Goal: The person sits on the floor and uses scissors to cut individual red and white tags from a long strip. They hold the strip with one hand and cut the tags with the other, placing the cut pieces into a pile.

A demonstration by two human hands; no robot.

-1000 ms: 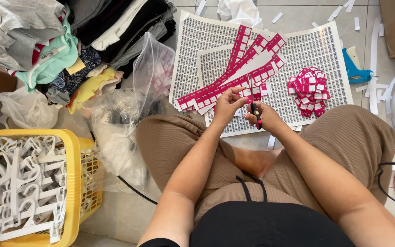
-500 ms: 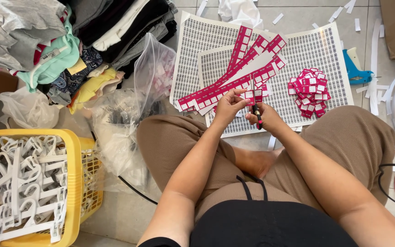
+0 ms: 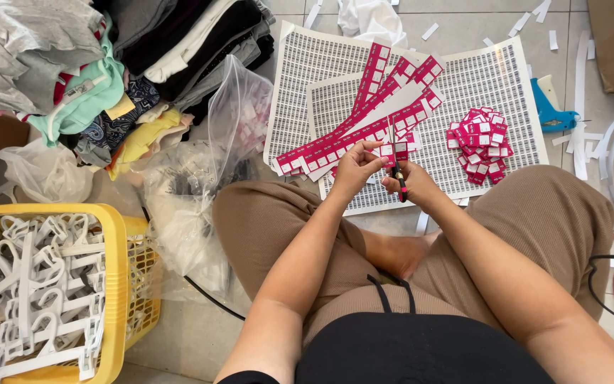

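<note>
**Strips, scissors and a crowded floor**

At far left, a yellow basket [image 3: 111,284] holds white hangers [image 3: 37,284]; behind it lies a clothes pile [image 3: 94,71], then clear bags [image 3: 200,185]. Near the middle, the left hand [image 3: 353,171] pinches a pink strip [image 3: 389,151] between thumb and fingertips, above the white sheets [image 3: 477,78] where more strips [image 3: 349,139] fan out. Just beside it, the right hand [image 3: 410,183] is closed around scissors [image 3: 399,178], blades up at the strip. Further right sits a tag heap [image 3: 479,142], then a blue tool [image 3: 548,107].

Risk, as I judge it: the blades work close to the left fingertips, so a slip could nick them, or cut across a tag crookedly.
</note>
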